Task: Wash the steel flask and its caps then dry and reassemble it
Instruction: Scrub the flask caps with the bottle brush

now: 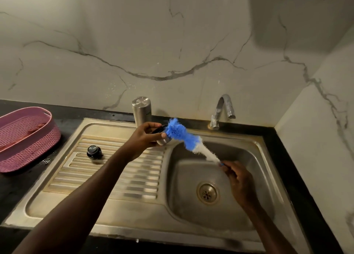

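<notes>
The steel flask (141,108) stands upside down at the back edge of the sink unit, against the wall. My left hand (143,138) grips a steel cap with a dark rim (161,137) over the sink's left edge. My right hand (237,179) holds the handle of a blue and white bottle brush (183,137). Its blue bristle tip lies against the cap. A second, black cap (94,151) sits on the ribbed drainboard (115,169).
The steel sink basin (249,158) with its drain (207,192) lies under my right hand. A curved tap (222,110) rises behind it, with no water running. A pink woven basket (28,137) stands on the black counter at the left.
</notes>
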